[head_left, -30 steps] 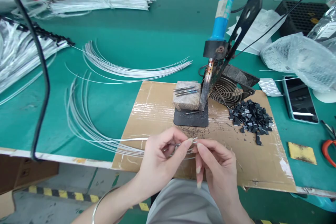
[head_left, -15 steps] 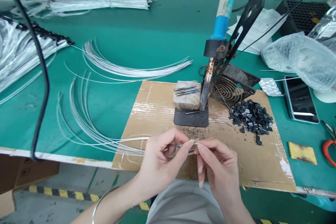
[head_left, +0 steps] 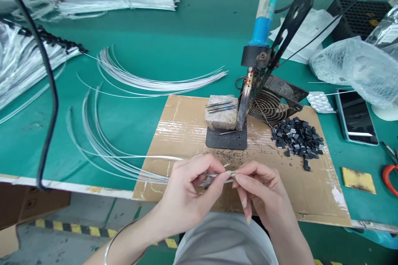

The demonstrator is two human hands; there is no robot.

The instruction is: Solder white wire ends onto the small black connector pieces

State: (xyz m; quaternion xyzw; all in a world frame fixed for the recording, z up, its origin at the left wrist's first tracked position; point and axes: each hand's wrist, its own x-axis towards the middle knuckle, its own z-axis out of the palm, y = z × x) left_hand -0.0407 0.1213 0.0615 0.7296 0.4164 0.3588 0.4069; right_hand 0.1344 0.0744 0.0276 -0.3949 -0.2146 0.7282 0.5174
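Note:
Over the front of a cardboard sheet, my left hand is closed around a bundle of thin white wires, whose loose lengths curve away to the left. My right hand pinches the wire ends between thumb and forefinger, just right of the left fingertips. The exact ends are too small to make out. Beyond the hands, a blue-handled soldering iron is held in a stand, its tip pointing down at a small black pad. A pale block with several metal pins on top stands beside the tip.
Right of the iron are a small fan and a pile of black connectors. Further right lie a phone, a yellow sponge and red-handled pliers. More white wires lie behind. A black cable hangs at left.
My right hand has shifted slightly down and right, its fingers still pinching at the wire ends. Some wires on the left have swung inward, while the left hand stays nearly in place.

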